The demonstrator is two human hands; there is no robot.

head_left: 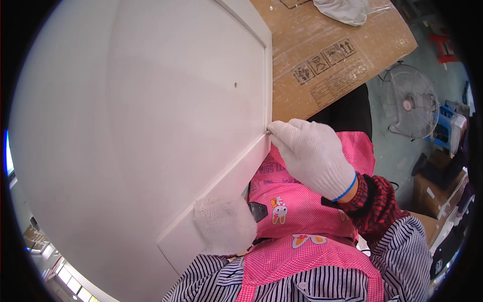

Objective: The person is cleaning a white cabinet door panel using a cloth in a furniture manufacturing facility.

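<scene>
Panel (136, 126): a large white board with a raised frame along its right and lower edges fills the left and centre of the head view. It stands tilted up toward the person, its lower corner resting against the pink apron (302, 211), so the framed face is turned to the camera and both hands can reach its near edge. A small hole (235, 84) shows in the flat field near the right frame.

Left hand (224, 226): gloved in white knit, it lies against the panel's lower corner, fingers curled onto the frame strip. The placement suggests it braces the board and keeps it from sliding while the other hand works. Whether the fingers wrap around the back edge cannot be told.

Right hand (312, 156): also gloved, with a blue cuff band, it is closed, fingertips pinched at the inner corner where the right frame meets the lower one. A small dark item (269, 133) sits at the fingertips, touching the frame; its kind is too small to tell.

Behind the panel, brown cardboard (332, 55) covers the surface, likely as padding for the painted face. A white cloth (344, 10) lies on its far end. A fan (408, 102) stands on the floor at right.
</scene>
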